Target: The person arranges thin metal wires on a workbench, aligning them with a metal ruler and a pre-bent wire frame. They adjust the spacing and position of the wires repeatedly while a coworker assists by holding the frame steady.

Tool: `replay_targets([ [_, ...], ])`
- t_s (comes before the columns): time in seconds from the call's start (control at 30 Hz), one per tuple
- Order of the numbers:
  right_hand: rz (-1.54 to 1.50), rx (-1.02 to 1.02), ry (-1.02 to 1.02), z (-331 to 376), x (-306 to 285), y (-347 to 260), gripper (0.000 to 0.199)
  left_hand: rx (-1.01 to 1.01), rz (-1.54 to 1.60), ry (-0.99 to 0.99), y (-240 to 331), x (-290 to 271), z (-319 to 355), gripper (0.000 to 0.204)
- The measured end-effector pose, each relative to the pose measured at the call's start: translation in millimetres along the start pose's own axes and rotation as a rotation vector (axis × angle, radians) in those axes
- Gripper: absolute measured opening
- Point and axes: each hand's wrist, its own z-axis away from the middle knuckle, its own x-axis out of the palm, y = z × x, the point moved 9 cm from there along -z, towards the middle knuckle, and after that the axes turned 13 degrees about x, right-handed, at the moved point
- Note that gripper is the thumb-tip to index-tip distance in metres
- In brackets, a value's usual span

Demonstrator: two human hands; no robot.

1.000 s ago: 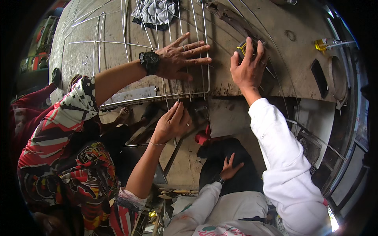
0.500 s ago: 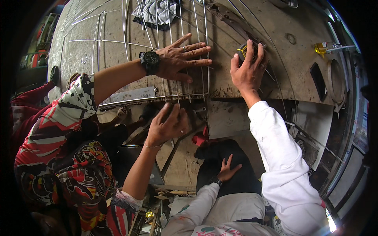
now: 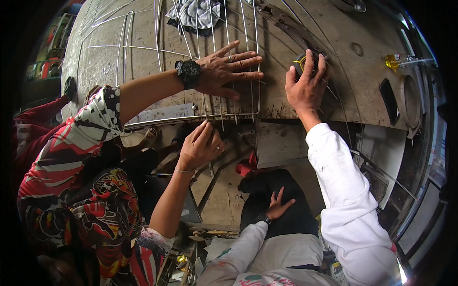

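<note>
My right hand rests on the tabletop, its fingers curled over a round black and yellow tape measure. Beneath the table edge, my left hand lies with spread fingers on a black-clothed knee and holds nothing. To the left, a co-worker's watch-wearing hand presses flat across several thin metal rods laid out as a frame. The co-worker's other hand pinches the end of one rod below the table edge.
A grey cloth lies at the back. Near the tape measure is a long brown metal tool. At the right are a black phone, a yellow-handled screwdriver and a metal ring. Something red shows under the table.
The co-worker's lower hand has shifted and now pinches a rod end with its fingertips. The whole view has moved slightly; both my hands keep their places.
</note>
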Motion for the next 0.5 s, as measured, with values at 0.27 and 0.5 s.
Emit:
replay_targets([
  [0.27, 0.004, -0.023, 0.015, 0, -2, -1, 0.071, -0.006, -0.005, -0.001, 2, 0, 1, 0.114],
  [0.5, 0.008, -0.022, 0.015, -1, -1, -2, 0.071, -0.044, 0.049, -0.017, 14, -6, 3, 0.112],
])
